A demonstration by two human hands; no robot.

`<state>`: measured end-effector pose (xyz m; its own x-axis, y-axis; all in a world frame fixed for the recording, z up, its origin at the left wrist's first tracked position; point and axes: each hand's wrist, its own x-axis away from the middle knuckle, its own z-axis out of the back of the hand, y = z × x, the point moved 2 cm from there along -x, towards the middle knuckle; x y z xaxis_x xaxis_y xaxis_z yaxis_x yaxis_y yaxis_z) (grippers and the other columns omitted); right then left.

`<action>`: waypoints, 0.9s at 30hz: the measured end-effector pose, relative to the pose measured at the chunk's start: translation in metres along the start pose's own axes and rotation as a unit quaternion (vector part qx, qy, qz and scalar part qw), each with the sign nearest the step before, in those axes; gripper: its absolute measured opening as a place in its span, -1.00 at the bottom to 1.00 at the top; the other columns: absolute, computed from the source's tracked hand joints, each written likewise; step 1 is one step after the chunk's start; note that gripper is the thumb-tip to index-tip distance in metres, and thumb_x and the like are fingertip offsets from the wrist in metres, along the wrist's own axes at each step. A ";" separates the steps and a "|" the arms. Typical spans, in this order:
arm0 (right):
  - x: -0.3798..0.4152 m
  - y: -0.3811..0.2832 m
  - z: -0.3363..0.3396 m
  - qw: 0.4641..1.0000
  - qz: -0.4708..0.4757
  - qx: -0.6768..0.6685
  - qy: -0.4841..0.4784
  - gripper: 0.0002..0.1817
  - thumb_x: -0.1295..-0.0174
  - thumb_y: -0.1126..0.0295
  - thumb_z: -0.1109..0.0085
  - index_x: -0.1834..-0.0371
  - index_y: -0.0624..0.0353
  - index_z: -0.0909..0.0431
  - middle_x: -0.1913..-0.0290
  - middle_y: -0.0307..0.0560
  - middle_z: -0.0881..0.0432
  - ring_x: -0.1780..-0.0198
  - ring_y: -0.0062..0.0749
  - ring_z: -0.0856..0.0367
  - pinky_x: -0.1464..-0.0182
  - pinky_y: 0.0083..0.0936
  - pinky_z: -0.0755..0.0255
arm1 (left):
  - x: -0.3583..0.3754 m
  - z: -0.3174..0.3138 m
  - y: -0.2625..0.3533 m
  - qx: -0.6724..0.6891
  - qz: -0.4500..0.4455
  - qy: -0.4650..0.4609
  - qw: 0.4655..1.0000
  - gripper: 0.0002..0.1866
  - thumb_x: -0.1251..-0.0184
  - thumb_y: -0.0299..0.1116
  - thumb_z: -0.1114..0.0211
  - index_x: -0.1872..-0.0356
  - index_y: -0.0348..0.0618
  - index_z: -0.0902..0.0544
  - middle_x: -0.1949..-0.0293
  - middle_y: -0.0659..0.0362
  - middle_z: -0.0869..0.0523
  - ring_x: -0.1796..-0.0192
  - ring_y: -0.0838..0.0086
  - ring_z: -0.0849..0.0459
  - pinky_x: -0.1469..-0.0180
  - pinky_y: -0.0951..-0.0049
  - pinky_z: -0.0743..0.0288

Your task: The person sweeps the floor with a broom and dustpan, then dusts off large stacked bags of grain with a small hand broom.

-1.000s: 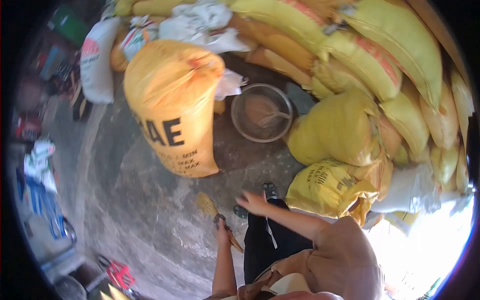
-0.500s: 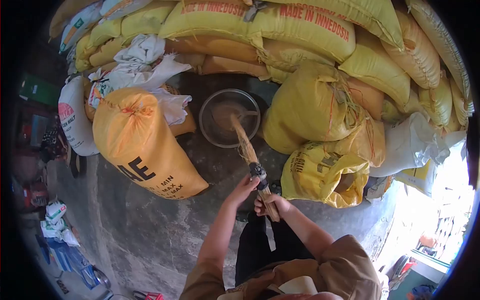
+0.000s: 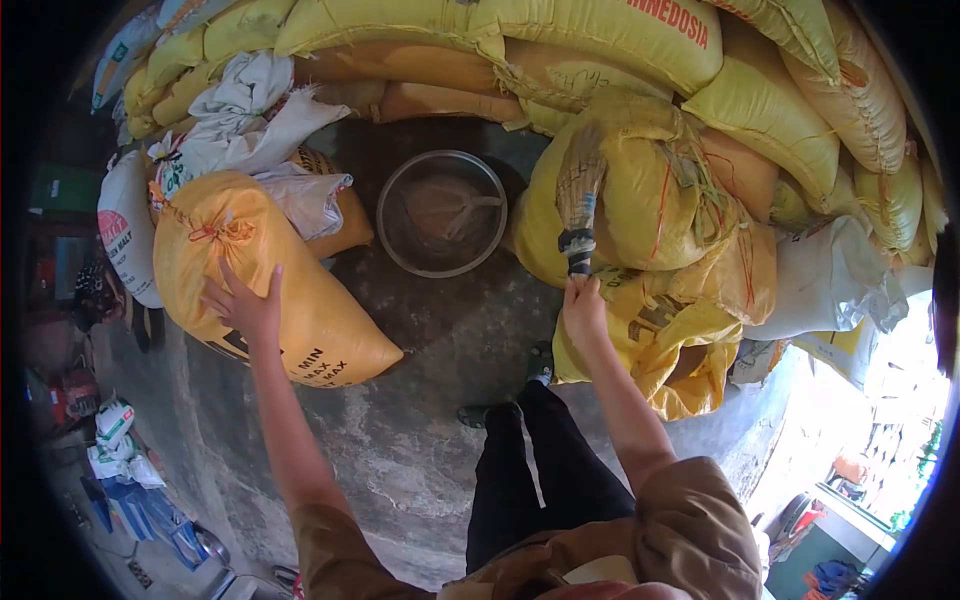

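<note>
My left hand (image 3: 245, 302) is spread against the upper part of a tied orange sack (image 3: 300, 275) with black lettering, its fingers near the gathered neck. In my right hand (image 3: 585, 305) is a straw hand broom (image 3: 577, 195), gripped by its dark-banded handle. The bristles point away from me, in front of a bulging yellow sack (image 3: 650, 200). Between the two sacks, a round basin (image 3: 383, 222) stands on the floor. Inside it are some brownish stuff and a scoop-like thing with a pale handle (image 3: 487, 202).
Stacked yellow sacks (image 3: 600, 35) line the back. An opened yellow sack (image 3: 690, 345) stands beside my right forearm, and white sacks (image 3: 820, 270) lie farther right. White bags (image 3: 250, 130) are behind the orange sack. My feet are on the concrete floor (image 3: 400, 430).
My left hand has left the broom and moved left onto the orange sack. My right hand has swung the broom from over the basin to the right, bristles now pointing away.
</note>
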<state>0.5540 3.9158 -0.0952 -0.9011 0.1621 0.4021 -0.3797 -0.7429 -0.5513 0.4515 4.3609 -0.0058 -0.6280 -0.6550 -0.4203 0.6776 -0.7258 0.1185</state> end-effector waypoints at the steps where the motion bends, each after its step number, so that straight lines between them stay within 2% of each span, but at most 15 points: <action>1: -0.004 0.005 -0.007 1.000 0.001 -0.001 0.001 -0.60 -0.22 0.10 0.17 0.21 0.29 -0.24 0.35 0.42 -0.50 0.25 0.32 -0.45 0.21 -0.02 -0.34 | -0.013 0.005 0.009 -0.041 0.021 -0.031 0.998 -0.04 0.11 0.19 -0.26 -0.32 0.14 0.02 -0.33 -0.07 0.11 -0.33 -0.17 0.23 -0.18 -0.31 0.21; 3: -0.008 0.029 -0.020 0.992 0.029 0.096 -0.072 -0.57 -0.19 0.08 0.12 0.17 0.28 -0.25 0.34 0.36 -0.52 0.24 0.24 -0.48 0.21 -0.08 -0.36 | -0.032 0.004 0.018 -0.083 0.046 -0.067 0.993 0.00 0.14 0.18 -0.30 -0.32 0.18 0.04 -0.34 -0.06 0.14 -0.35 -0.12 0.26 -0.16 -0.37 0.24; 5: 0.008 0.039 -0.011 0.984 0.043 0.121 -0.123 -0.55 -0.17 0.07 0.08 0.13 0.27 -0.26 0.33 0.32 -0.53 0.22 0.21 -0.49 0.21 -0.11 -0.37 | -0.044 -0.004 0.017 -0.131 0.042 -0.179 0.974 0.10 0.23 0.12 -0.38 -0.33 0.27 0.16 -0.35 -0.01 0.23 -0.37 -0.04 0.34 -0.14 -0.40 0.27; 7: 0.015 0.034 -0.003 0.974 0.069 0.140 -0.163 -0.53 -0.15 0.07 0.05 0.08 0.26 -0.28 0.32 0.28 -0.54 0.21 0.18 -0.49 0.20 -0.14 -0.38 | -0.047 -0.016 0.010 -0.148 0.038 -0.219 0.964 0.15 0.26 0.08 -0.41 -0.33 0.27 0.23 -0.36 0.02 0.28 -0.37 -0.01 0.36 -0.15 -0.39 0.26; 8: 0.020 0.035 0.004 0.977 0.054 0.161 -0.125 -0.52 -0.12 0.07 0.01 0.05 0.23 -0.30 0.30 0.23 -0.55 0.21 0.15 -0.50 0.21 -0.16 -0.38 | -0.044 -0.024 0.004 -0.167 0.036 -0.265 0.949 0.21 0.29 0.05 -0.44 -0.33 0.26 0.30 -0.36 0.04 0.33 -0.38 0.02 0.38 -0.16 -0.37 0.25; 10: 0.023 0.033 0.015 0.977 0.037 0.188 -0.097 -0.50 -0.09 0.07 -0.02 0.02 0.21 -0.31 0.28 0.18 -0.56 0.21 0.12 -0.51 0.21 -0.18 -0.39 | -0.039 -0.035 -0.011 -0.139 0.017 -0.257 0.956 0.25 0.30 0.04 -0.44 -0.32 0.24 0.37 -0.36 0.04 0.38 -0.38 0.01 0.40 -0.16 -0.37 0.24; 12: 0.021 0.024 0.031 0.970 0.168 0.140 0.105 -0.48 -0.06 0.11 -0.07 -0.02 0.21 -0.32 0.26 0.17 -0.54 0.24 0.10 -0.51 0.21 -0.20 -0.39 | -0.034 -0.043 -0.017 -0.112 -0.006 -0.252 0.961 0.29 0.30 0.03 -0.45 -0.30 0.22 0.44 -0.35 0.05 0.42 -0.37 0.01 0.43 -0.17 -0.36 0.23; 15: 0.003 0.032 0.027 0.957 0.208 0.140 0.146 -0.51 -0.04 0.15 -0.10 0.05 0.26 -0.33 0.23 0.20 -0.51 0.24 0.14 -0.49 0.21 -0.19 -0.39 | -0.034 -0.048 -0.014 -0.145 0.007 -0.264 0.953 0.32 0.30 0.04 -0.45 -0.29 0.16 0.50 -0.34 0.03 0.49 -0.36 0.01 0.50 -0.18 -0.33 0.22; 17: -0.005 0.040 0.011 0.961 0.212 0.117 0.133 -0.55 -0.05 0.19 -0.08 0.11 0.32 -0.31 0.27 0.28 -0.49 0.28 0.20 -0.48 0.25 -0.16 -0.39 | -0.036 -0.050 -0.014 -0.161 0.013 -0.276 0.947 0.34 0.31 0.04 -0.45 -0.28 0.12 0.52 -0.33 0.00 0.52 -0.35 0.00 0.55 -0.18 -0.32 0.22; 19: -0.012 0.060 -0.015 0.994 0.042 0.101 -0.007 -0.57 -0.09 0.21 -0.05 0.12 0.33 -0.26 0.33 0.34 -0.49 0.29 0.20 -0.49 0.31 -0.13 -0.37 | -0.036 -0.049 -0.015 -0.158 0.010 -0.275 0.948 0.34 0.32 0.05 -0.45 -0.28 0.11 0.52 -0.33 0.00 0.52 -0.35 0.01 0.55 -0.18 -0.33 0.23; 21: -0.021 0.113 -0.059 0.981 0.092 0.167 0.044 -0.56 -0.10 0.26 -0.02 0.06 0.33 -0.21 0.40 0.37 -0.50 0.34 0.21 -0.51 0.34 -0.12 -0.39 | -0.035 -0.050 -0.014 -0.148 0.008 -0.272 0.951 0.35 0.33 0.05 -0.45 -0.28 0.10 0.52 -0.33 -0.01 0.53 -0.35 0.01 0.56 -0.17 -0.33 0.24; 23: -0.020 0.146 -0.090 0.968 0.042 0.244 -0.030 -0.58 -0.07 0.28 -0.03 0.08 0.32 -0.25 0.40 0.33 -0.51 0.31 0.18 -0.52 0.30 -0.10 -0.40 | -0.036 -0.052 -0.015 -0.160 0.005 -0.270 0.949 0.35 0.33 0.05 -0.46 -0.28 0.08 0.52 -0.32 -0.01 0.54 -0.35 0.01 0.57 -0.17 -0.34 0.26; 25: -0.026 0.201 -0.142 0.928 0.156 0.329 -0.080 -0.58 -0.04 0.29 -0.05 0.09 0.32 -0.27 0.37 0.30 -0.52 0.30 0.15 -0.53 0.28 -0.08 -0.40 | -0.036 -0.051 -0.013 -0.161 0.012 -0.276 0.948 0.36 0.34 0.05 -0.46 -0.28 0.07 0.52 -0.32 -0.02 0.54 -0.35 0.01 0.58 -0.17 -0.34 0.26; 26: -0.030 0.195 -0.148 0.929 0.158 0.325 -0.082 -0.58 -0.04 0.29 -0.05 0.09 0.32 -0.27 0.37 0.30 -0.52 0.30 0.15 -0.53 0.28 -0.08 -0.40 | -0.037 -0.051 -0.012 -0.162 0.013 -0.285 0.945 0.36 0.34 0.05 -0.46 -0.28 0.06 0.53 -0.32 -0.03 0.55 -0.35 0.01 0.58 -0.17 -0.34 0.26; 27: -0.025 0.190 -0.157 0.937 0.085 0.269 -0.207 -0.58 -0.05 0.27 -0.06 0.09 0.32 -0.29 0.34 0.29 -0.52 0.27 0.15 -0.53 0.26 -0.07 -0.39 | -0.038 -0.052 -0.011 -0.167 0.009 -0.286 0.944 0.36 0.34 0.05 -0.46 -0.28 0.06 0.53 -0.32 -0.03 0.55 -0.35 0.01 0.58 -0.17 -0.34 0.26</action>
<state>0.4719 3.8726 -0.3243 -0.7381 -0.1712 0.6526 0.0229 -0.9731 -0.2294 0.4876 4.4050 -0.0384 -0.6539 -0.7428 0.1438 0.7136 -0.6687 -0.2090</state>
